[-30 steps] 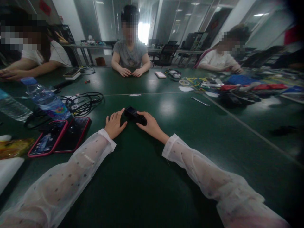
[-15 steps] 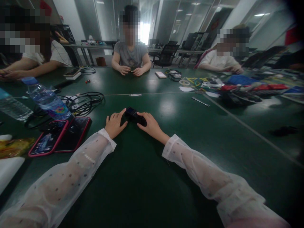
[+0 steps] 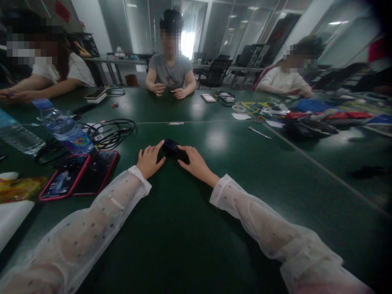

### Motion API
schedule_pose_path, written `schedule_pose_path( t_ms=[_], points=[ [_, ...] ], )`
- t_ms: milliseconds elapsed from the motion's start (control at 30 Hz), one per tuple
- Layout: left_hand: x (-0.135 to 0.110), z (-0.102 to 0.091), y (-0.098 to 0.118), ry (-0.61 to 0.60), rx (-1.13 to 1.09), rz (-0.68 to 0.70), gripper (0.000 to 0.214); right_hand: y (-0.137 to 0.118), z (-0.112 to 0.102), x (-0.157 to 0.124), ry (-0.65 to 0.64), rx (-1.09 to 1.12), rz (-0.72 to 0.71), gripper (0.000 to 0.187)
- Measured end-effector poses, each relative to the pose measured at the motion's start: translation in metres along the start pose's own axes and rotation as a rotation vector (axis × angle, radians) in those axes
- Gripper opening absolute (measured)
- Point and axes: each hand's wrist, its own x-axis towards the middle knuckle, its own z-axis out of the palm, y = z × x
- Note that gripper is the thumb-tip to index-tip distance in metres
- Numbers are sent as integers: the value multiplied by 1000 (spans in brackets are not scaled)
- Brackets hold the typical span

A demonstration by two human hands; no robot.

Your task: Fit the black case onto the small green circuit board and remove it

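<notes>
A small black device with a little screen [image 3: 171,145] lies on the green table, between my hands. My right hand [image 3: 196,164] grips its right end, thumb on the near side and fingers over the far side. My left hand [image 3: 150,160] rests palm down at the left end, fingers spread. Its index fingertip is at the device's edge; whether it presses on it I cannot tell. Part of the device's right end is hidden under my right fingers.
Left of my hands lie two red-edged phones [image 3: 99,173], a water bottle [image 3: 65,128] and coiled black cables [image 3: 118,132]. A wrench [image 3: 259,132] lies to the right, before a pile of cables and tools [image 3: 318,116]. Several people sit around the green table [image 3: 183,228].
My hands and the black device keep their places on the table; the view has shifted slightly. Across the table, the seated person's hands have lifted a little.
</notes>
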Motion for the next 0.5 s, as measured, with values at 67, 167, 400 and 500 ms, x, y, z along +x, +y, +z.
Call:
schedule_pose_path(
  t_ms=[67, 167, 400, 500],
  points=[
    [0, 0, 0, 5, 2, 1, 68, 0, 0, 0, 0, -6, -7, 53],
    [0, 2, 0, 12, -2, 7, 68, -1, 0, 0, -3, -18, -13, 53],
    [0, 3, -2, 3, -6, 10, 70, -1, -1, -1, -15, -25, -11, 53],
    [0, 3, -2, 2, -9, 11, 70, -2, -2, -1, -18, -34, -16, 53]
  ],
)
